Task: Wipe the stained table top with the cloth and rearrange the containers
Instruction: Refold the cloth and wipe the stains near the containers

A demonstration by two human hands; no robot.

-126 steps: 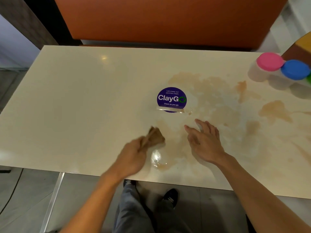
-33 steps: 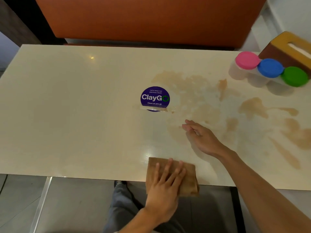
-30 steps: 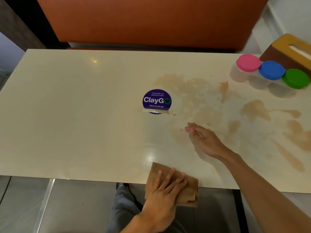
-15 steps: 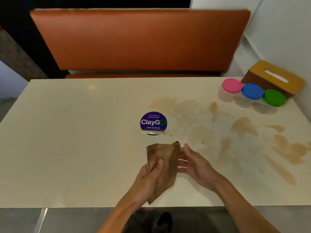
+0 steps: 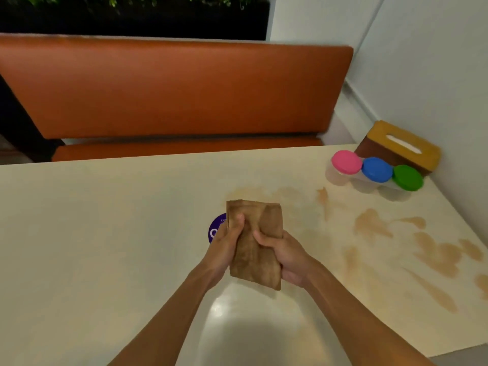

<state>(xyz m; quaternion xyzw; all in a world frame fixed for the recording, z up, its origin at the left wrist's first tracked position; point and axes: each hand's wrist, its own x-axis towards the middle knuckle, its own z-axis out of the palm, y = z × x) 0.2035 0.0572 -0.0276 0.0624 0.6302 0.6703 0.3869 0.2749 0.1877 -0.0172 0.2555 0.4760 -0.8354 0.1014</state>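
A brown folded cloth (image 5: 260, 249) is held up above the cream table top (image 5: 105, 220), near its middle. My left hand (image 5: 227, 241) grips its left edge and my right hand (image 5: 282, 252) grips its right edge. Brown stains (image 5: 375, 225) spread over the right half of the table. Three clear containers stand in a row at the far right: one with a pink lid (image 5: 346, 161), one with a blue lid (image 5: 376, 169), one with a green lid (image 5: 407, 177).
A brown and yellow tissue box (image 5: 401, 146) stands behind the containers by the white wall. A purple round sticker (image 5: 216, 229) is partly hidden behind my left hand. An orange bench (image 5: 171, 88) runs along the table's far side.
The cloth was lifted from the near table edge, where my left hand pressed it flat. Now both hands hold it in the air. The view has tilted up.
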